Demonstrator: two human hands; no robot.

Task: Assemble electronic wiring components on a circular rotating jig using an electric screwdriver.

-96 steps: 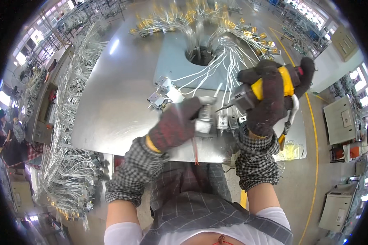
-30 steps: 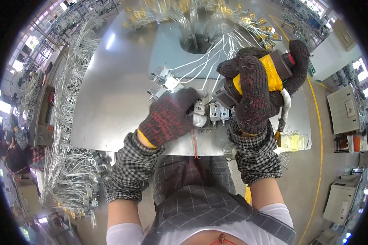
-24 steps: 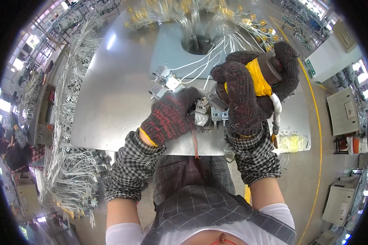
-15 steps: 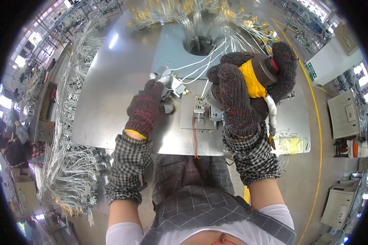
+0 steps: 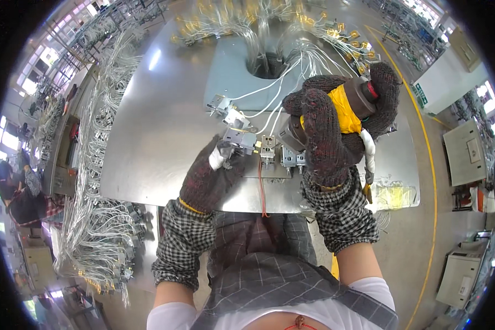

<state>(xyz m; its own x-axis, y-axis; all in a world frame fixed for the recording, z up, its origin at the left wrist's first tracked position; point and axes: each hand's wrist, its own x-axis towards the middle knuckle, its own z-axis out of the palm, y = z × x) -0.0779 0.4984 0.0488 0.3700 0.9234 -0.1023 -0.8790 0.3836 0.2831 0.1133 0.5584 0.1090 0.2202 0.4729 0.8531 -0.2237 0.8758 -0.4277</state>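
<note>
My left hand, in a dark knitted glove with white wrapping at a fingertip, is closed on a small grey metal box with a thin white wire. My right hand, gloved too, is wrapped round a dark handheld power tool bound with yellow tape; a white-wrapped cable hangs from it. The tool's front end points toward a metal terminal block on a small plate. A second silvery block sits beside it, partly under the tool. Other small wired boxes lie past my left hand.
The metal table carries a blue-grey panel with a round hole, through which white wires rise and fan out. Bundled wires hang at the left. Red wires run over the near edge. A person is far left.
My left hand has come nearer and to the right, bringing the small metal box beside the terminal block. My right hand and the tool have barely shifted.
</note>
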